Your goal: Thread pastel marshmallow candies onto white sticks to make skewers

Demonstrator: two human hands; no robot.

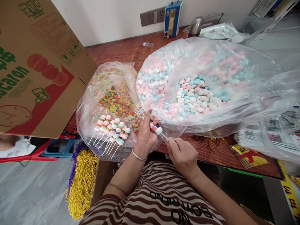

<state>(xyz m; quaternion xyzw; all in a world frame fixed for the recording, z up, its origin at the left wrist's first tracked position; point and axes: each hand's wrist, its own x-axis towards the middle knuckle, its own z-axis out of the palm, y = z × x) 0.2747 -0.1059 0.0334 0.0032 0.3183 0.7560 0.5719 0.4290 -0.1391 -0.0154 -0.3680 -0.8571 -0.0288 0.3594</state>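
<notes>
My left hand [146, 132], a bangle at its wrist, is closed with the fingers curled at the head of a candy lollipop [158, 130]. A small clear printed wrapper [140, 112] sticks out past its thumb side. Whether the wrapper covers the candy is hard to see. My right hand [182, 153] pinches the lollipop's white stick [165, 137] from below. Several finished-looking candy lollipops [114, 129], pastel pieces stacked on white sticks, lie to the left on a clear bag of coloured ring candies [114, 101]. Behind my hands spreads a large clear bag of pastel button candies [195, 97].
A tall cardboard box [42, 72] stands at the left. On the wooden table [112, 51], a blue device [172, 19] and a metal cup [196, 25] sit at the back. Bagged printed packets [281, 131] lie right. Gold beaded strands [84, 181] hang below the left edge.
</notes>
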